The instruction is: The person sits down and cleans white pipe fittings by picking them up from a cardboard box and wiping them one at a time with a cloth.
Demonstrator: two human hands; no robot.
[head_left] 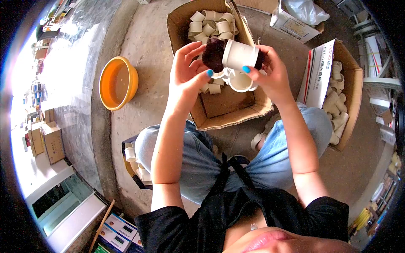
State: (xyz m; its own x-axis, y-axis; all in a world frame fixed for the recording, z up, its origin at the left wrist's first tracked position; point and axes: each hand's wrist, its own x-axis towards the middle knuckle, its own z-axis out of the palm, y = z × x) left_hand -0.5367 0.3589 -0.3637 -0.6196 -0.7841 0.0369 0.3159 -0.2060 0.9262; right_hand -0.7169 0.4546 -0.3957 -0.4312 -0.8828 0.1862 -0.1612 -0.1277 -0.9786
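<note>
Above the near part of an open cardboard box, my right hand (pixel 272 74) grips a white plastic pipe fitting (pixel 241 55), its thumb on the lower side. A dark brown cloth (pixel 214 55) lies against the fitting's left end, and more dark material shows at its right end under my fingers. My left hand (pixel 187 69) is curled at the cloth, thumb by a white ring-shaped rim. Just beneath the held fitting are more round white openings (pixel 242 81); whether they belong to the same piece I cannot tell.
The cardboard box (pixel 230 122) holds several white fittings (pixel 209 25). An orange basin (pixel 134 82) stands left on the concrete floor. At right is another carton (pixel 313 74) of fittings; a white box (pixel 291 27) with a plastic bag stands behind. A small container (pixel 131 173) sits beside my left knee.
</note>
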